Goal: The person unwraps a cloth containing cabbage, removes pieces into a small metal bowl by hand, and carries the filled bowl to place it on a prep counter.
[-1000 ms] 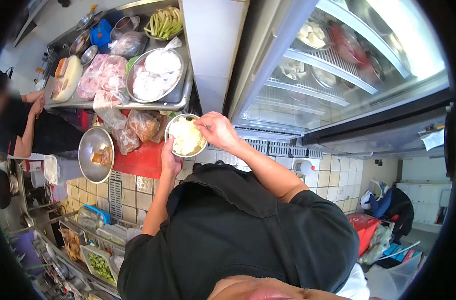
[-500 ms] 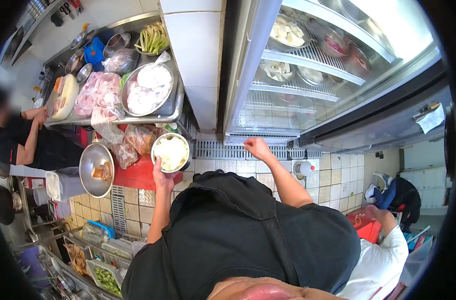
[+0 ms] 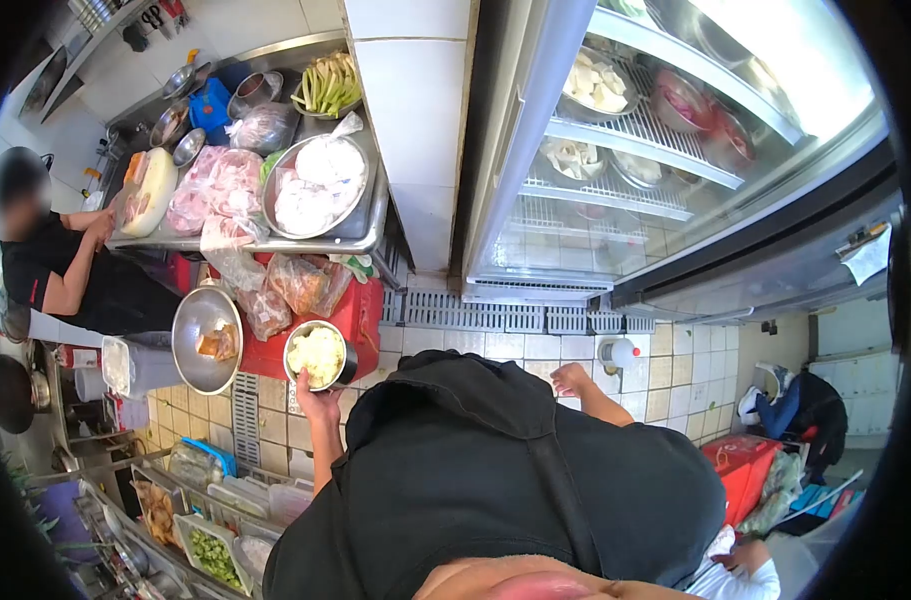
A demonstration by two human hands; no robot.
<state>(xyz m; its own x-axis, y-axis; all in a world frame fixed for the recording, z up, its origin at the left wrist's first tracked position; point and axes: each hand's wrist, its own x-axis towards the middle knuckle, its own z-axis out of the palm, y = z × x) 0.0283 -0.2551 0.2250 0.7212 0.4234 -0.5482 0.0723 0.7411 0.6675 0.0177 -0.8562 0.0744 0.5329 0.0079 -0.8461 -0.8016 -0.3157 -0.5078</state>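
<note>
In the head view my left hand [image 3: 318, 400] grips a round metal container [image 3: 350, 366] by its near side, with the thumb up at the rim. Pale yellow chopped food [image 3: 316, 357] fills it almost to the top. Behind it lies a red surface [image 3: 366, 325] with plastic bags of food [image 3: 298, 283]. A wide steel bowl [image 3: 188, 345] with a brown piece of food [image 3: 219, 342] stands to the left. My right hand [image 3: 570, 380] hangs over the tiled floor at my right side, fingers curled in and nothing showing in them.
A glass-door fridge [image 3: 615, 190] with filled bowls stands ahead right. A steel counter [image 3: 367, 215] at the left carries bagged meat and bowls. One person [image 3: 65, 260] stands there; another person [image 3: 813, 410] is far right. A white-sleeved person [image 3: 740, 575] is close at lower right.
My left hand has brought the container lower and nearer to me. My right hand has drawn back from the fridge toward my right side. The view has shifted, and the white-sleeved person has moved lower.
</note>
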